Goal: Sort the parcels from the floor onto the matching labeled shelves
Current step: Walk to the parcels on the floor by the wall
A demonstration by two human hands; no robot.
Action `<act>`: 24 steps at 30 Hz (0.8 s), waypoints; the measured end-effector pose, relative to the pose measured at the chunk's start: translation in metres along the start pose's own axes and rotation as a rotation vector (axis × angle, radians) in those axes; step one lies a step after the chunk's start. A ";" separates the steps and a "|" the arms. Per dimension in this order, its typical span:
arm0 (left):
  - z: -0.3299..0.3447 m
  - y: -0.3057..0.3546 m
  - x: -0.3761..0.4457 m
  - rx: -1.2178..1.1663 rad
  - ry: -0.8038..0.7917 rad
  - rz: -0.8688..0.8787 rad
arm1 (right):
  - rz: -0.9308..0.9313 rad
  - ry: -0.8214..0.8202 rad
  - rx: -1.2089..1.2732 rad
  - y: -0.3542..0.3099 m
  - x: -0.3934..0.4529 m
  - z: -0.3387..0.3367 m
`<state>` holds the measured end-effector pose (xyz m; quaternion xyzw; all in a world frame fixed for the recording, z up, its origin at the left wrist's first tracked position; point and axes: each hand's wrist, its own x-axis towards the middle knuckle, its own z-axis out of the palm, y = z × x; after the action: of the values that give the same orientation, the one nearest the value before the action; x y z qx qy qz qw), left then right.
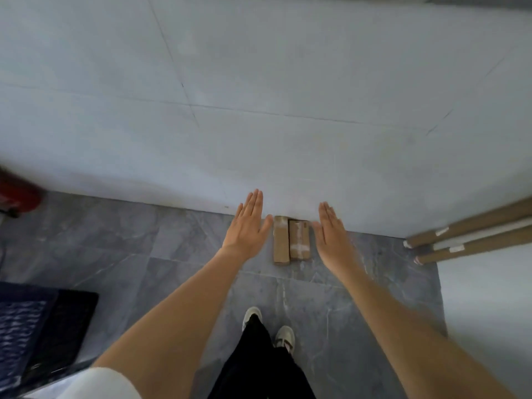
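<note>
Two small brown cardboard parcels stand side by side on the grey stone floor against the white wall: the left parcel (pixel 281 239) is plain, the right parcel (pixel 299 240) carries strips of clear tape. My left hand (pixel 248 224) hovers just left of them, flat, fingers extended, holding nothing. My right hand (pixel 331 233) hovers just right of them, likewise flat and empty. Neither hand touches a parcel. No shelves are in view.
Several long cardboard tubes (pixel 466 240) lean at the right by the wall. A dark mat (pixel 57 326) lies at the lower left, and a red object (pixel 17 194) sits at the left edge. My two feet (pixel 269 326) stand on the grey floor below the parcels.
</note>
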<state>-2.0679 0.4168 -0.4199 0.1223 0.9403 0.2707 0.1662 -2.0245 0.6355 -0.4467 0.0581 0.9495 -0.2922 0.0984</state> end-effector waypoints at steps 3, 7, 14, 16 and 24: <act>0.041 -0.037 0.027 -0.132 -0.018 -0.049 | 0.108 0.032 0.210 0.028 0.022 0.053; 0.106 -0.095 0.058 -0.259 -0.056 -0.192 | 0.201 -0.060 0.306 0.076 0.043 0.130; 0.251 -0.181 0.146 -0.441 -0.058 -0.377 | 0.294 -0.107 0.436 0.157 0.113 0.255; 0.303 -0.204 0.181 -0.541 -0.022 -0.445 | 0.311 -0.070 0.473 0.184 0.146 0.300; 0.496 -0.309 0.307 -0.903 0.050 -0.759 | 0.371 -0.026 0.596 0.290 0.259 0.472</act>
<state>-2.2042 0.4931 -1.0615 -0.3118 0.7135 0.5688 0.2649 -2.1561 0.6207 -1.0440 0.2521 0.7944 -0.5344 0.1407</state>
